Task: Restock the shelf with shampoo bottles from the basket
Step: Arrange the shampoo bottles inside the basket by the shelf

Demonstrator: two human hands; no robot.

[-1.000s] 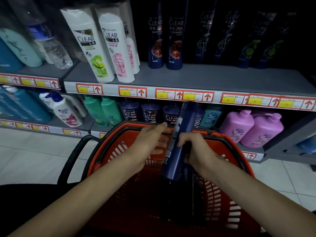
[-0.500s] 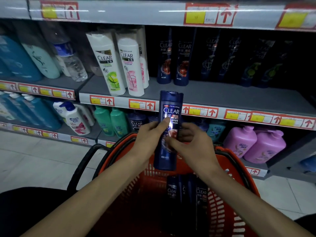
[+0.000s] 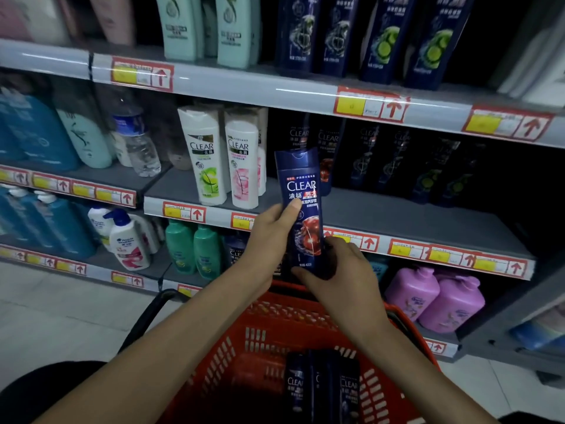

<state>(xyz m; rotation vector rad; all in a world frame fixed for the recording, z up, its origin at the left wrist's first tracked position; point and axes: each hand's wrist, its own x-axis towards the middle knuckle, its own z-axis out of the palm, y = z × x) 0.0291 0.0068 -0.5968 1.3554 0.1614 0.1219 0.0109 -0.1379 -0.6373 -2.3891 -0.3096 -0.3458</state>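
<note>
grey metal shelf (image 3: pixel 397 215) boards fill the view ahead of us, flat and matte, each front edge capped with a glossy strip of red-and-yellow price tags (image 3: pixel 371 106). below our arms sits the red plastic basket (image 3: pixel 232 341), its walls cut with rows of slots and a black handle (image 3: pixel 153 313) looping off its left side. more dark blue bottles (image 3: pixel 321 384) stand upright inside it.

we hold one shampoo bottle (image 3: pixel 301 191) upright in the air above the basket's far rim, in front of the middle shelf's edge and just right of the white bottles (image 3: pixel 204 160). it is tall, flat-sided and dark blue, with a smooth glossy skin, a squared cap on top, white "clear" lettering and a red swirl lower down.

our left hand (image 3: pixel 269 240) grips its left side, thumb laid across the label and fingers wrapped behind. our right hand (image 3: pixel 342 280) closes round the base, thumb lying across the bottom front and fingers curled behind the right edge.
</note>
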